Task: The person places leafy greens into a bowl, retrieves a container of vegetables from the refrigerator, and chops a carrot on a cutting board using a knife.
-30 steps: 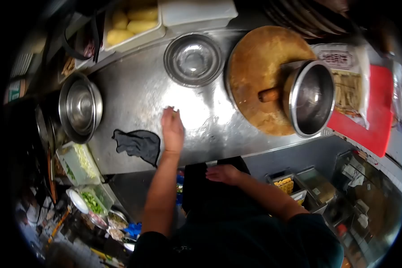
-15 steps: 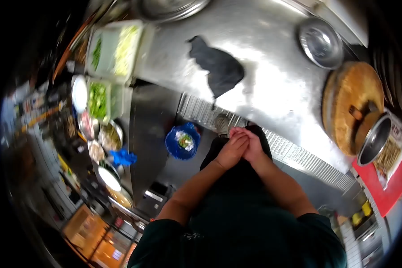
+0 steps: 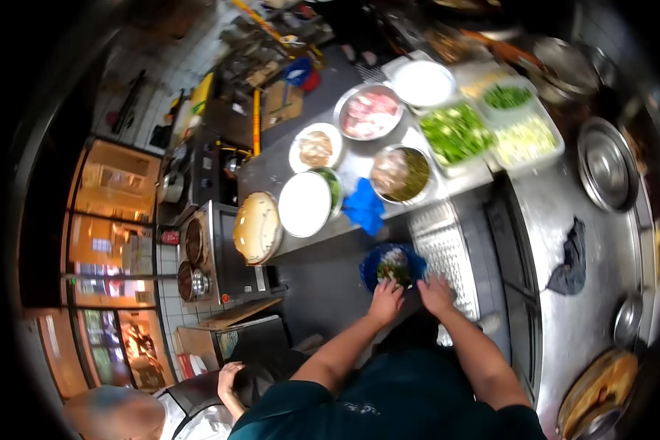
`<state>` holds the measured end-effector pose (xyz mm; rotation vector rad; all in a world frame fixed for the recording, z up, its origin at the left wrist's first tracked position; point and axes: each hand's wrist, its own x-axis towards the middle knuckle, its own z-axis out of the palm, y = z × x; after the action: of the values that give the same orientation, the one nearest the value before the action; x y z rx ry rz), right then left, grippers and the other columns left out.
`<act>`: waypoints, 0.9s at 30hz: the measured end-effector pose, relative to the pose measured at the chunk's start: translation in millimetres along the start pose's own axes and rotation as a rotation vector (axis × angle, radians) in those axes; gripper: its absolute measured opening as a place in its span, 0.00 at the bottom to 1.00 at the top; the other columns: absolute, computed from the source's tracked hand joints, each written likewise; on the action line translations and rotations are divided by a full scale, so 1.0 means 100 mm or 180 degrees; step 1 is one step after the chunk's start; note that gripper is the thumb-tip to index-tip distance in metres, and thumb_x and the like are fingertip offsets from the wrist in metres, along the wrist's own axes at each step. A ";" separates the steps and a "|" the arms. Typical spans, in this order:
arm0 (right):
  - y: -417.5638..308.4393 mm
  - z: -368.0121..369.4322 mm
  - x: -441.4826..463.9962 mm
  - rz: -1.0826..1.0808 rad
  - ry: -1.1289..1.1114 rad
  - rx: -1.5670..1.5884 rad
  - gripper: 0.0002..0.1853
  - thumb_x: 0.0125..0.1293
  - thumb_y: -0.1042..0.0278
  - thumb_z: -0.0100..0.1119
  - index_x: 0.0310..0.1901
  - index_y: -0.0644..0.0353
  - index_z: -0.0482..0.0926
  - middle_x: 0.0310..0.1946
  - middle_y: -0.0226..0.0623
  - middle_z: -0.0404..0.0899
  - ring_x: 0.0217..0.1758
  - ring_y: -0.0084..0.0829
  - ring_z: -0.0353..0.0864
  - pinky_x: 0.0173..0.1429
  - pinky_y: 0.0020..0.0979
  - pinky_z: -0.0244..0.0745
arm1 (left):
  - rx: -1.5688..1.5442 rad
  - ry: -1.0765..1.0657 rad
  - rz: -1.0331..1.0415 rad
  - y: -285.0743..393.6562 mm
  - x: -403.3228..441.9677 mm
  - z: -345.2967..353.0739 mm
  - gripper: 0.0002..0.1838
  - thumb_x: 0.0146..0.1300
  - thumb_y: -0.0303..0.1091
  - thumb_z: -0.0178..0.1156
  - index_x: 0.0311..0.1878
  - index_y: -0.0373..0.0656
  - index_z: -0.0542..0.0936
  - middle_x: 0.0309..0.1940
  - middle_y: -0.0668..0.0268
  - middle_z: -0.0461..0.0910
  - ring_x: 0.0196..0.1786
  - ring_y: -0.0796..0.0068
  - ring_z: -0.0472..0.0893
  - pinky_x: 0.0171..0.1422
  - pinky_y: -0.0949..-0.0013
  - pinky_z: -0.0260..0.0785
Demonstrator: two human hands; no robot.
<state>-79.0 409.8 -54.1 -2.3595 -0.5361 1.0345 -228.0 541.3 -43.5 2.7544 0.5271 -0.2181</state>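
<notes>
My left hand (image 3: 386, 301) reaches forward with its fingers apart, at the near edge of a blue bin (image 3: 367, 271) on the floor. Spread fingers also show on my right hand (image 3: 437, 294), just right of the bin's rim. Neither hand appears to hold anything; whether either touches the bin I cannot tell. Inside the bin lie green and whitish scraps (image 3: 394, 265). On the counter edge beyond, a crumpled blue cloth or glove (image 3: 364, 206) hangs beside a metal bowl of dark green food (image 3: 411, 180) and a white round lid or plate (image 3: 304, 204).
Cut greens (image 3: 456, 132) and shredded pale vegetables (image 3: 525, 141) fill tubs along the counter, near a bowl of pink meat (image 3: 372, 114). A dark cloth (image 3: 570, 260) lies on the steel counter at right. Another person's hand (image 3: 229, 380) is at lower left.
The view has swung left toward the food counter. My hands, clasped together before, are now apart and stretched out by the blue bin. Another person has come into view at lower left.
</notes>
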 end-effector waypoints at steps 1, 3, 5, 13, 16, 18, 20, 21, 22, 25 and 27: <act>0.23 0.08 0.11 -0.0397 0.0000 0.0017 0.42 0.75 0.38 0.52 0.76 0.68 0.64 0.75 0.68 0.62 0.82 0.60 0.55 0.84 0.46 0.54 | -0.0051 0.0053 -0.0120 -0.19 -0.03 0.10 0.19 0.68 0.39 0.64 0.59 0.41 0.82 0.64 0.49 0.76 0.70 0.41 0.71 0.76 0.45 0.64; 0.40 -0.33 -0.03 -0.0193 -0.0446 0.0479 0.43 0.74 0.39 0.54 0.79 0.63 0.62 0.80 0.66 0.53 0.85 0.57 0.49 0.85 0.42 0.50 | -0.0215 -0.0029 -0.0050 -0.51 -0.06 0.32 0.17 0.68 0.38 0.64 0.55 0.40 0.83 0.63 0.47 0.76 0.69 0.40 0.71 0.75 0.47 0.65; 0.63 -0.70 -0.30 0.0151 -0.0372 0.0623 0.39 0.74 0.38 0.54 0.79 0.53 0.64 0.82 0.62 0.51 0.86 0.54 0.47 0.86 0.41 0.49 | -0.0249 -0.0164 -0.0100 -0.60 -0.07 0.33 0.16 0.68 0.39 0.63 0.53 0.39 0.83 0.63 0.47 0.77 0.68 0.39 0.72 0.74 0.47 0.66; 2.14 -0.86 -2.33 0.1509 -0.0013 0.0683 0.46 0.71 0.32 0.54 0.78 0.64 0.64 0.82 0.57 0.53 0.88 0.48 0.45 0.87 0.40 0.45 | -0.0026 -0.2216 0.0615 -0.21 0.37 0.27 0.17 0.66 0.42 0.59 0.42 0.37 0.87 0.43 0.44 0.86 0.51 0.47 0.86 0.59 0.46 0.77; 2.39 -0.29 -3.21 0.2168 0.0702 0.1261 0.47 0.70 0.31 0.56 0.77 0.64 0.65 0.79 0.61 0.59 0.86 0.53 0.49 0.86 0.43 0.49 | -0.0084 -0.1990 0.1312 0.36 0.51 0.24 0.16 0.65 0.41 0.59 0.47 0.40 0.86 0.47 0.46 0.86 0.54 0.44 0.84 0.60 0.47 0.76; 2.28 -0.10 -3.56 0.2268 0.1041 0.1529 0.48 0.68 0.29 0.56 0.77 0.62 0.66 0.78 0.65 0.58 0.85 0.58 0.51 0.85 0.45 0.52 | -0.0006 -0.1767 0.2020 0.73 0.63 0.20 0.17 0.65 0.42 0.62 0.48 0.39 0.85 0.49 0.44 0.85 0.55 0.41 0.83 0.62 0.46 0.75; 2.33 0.01 -3.81 0.2403 0.1446 0.1812 0.48 0.67 0.31 0.59 0.77 0.62 0.66 0.79 0.68 0.54 0.84 0.59 0.53 0.84 0.44 0.55 | -0.0020 -0.1701 0.2208 1.30 0.73 0.19 0.19 0.66 0.40 0.63 0.53 0.36 0.85 0.49 0.42 0.85 0.55 0.40 0.83 0.62 0.47 0.76; 2.42 0.09 -3.96 0.2379 0.1644 0.1908 0.48 0.66 0.32 0.60 0.77 0.62 0.66 0.79 0.69 0.53 0.83 0.60 0.55 0.83 0.44 0.56 | -0.0055 -0.1674 0.2441 1.67 0.76 0.21 0.20 0.67 0.40 0.63 0.55 0.35 0.85 0.49 0.42 0.85 0.55 0.40 0.84 0.62 0.47 0.76; 2.49 0.27 -4.17 0.2480 0.1937 0.2036 0.47 0.66 0.33 0.62 0.76 0.62 0.67 0.78 0.69 0.54 0.82 0.60 0.56 0.83 0.44 0.57 | -0.0193 -0.1717 0.2621 2.10 0.68 0.16 0.19 0.67 0.39 0.63 0.54 0.34 0.85 0.48 0.42 0.85 0.54 0.40 0.84 0.61 0.48 0.76; 2.53 0.81 -4.66 0.2769 0.2681 0.2306 0.45 0.66 0.37 0.65 0.74 0.63 0.69 0.77 0.70 0.57 0.80 0.61 0.60 0.81 0.45 0.60 | -0.0821 -0.1532 0.3492 3.51 0.23 -0.08 0.17 0.69 0.36 0.63 0.52 0.31 0.84 0.43 0.44 0.87 0.47 0.47 0.88 0.52 0.55 0.80; 2.56 1.31 -5.17 0.3055 0.3066 0.2415 0.43 0.66 0.40 0.66 0.73 0.64 0.71 0.76 0.70 0.59 0.79 0.62 0.62 0.81 0.45 0.62 | -0.1213 -0.2388 0.2837 4.49 -0.38 -0.21 0.17 0.72 0.37 0.64 0.52 0.30 0.83 0.38 0.49 0.88 0.39 0.60 0.89 0.45 0.64 0.79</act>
<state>-466.9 -32.4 8.7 -1.9805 1.2029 0.1788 -89.8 141.5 113.5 2.0489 -0.7492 -0.7606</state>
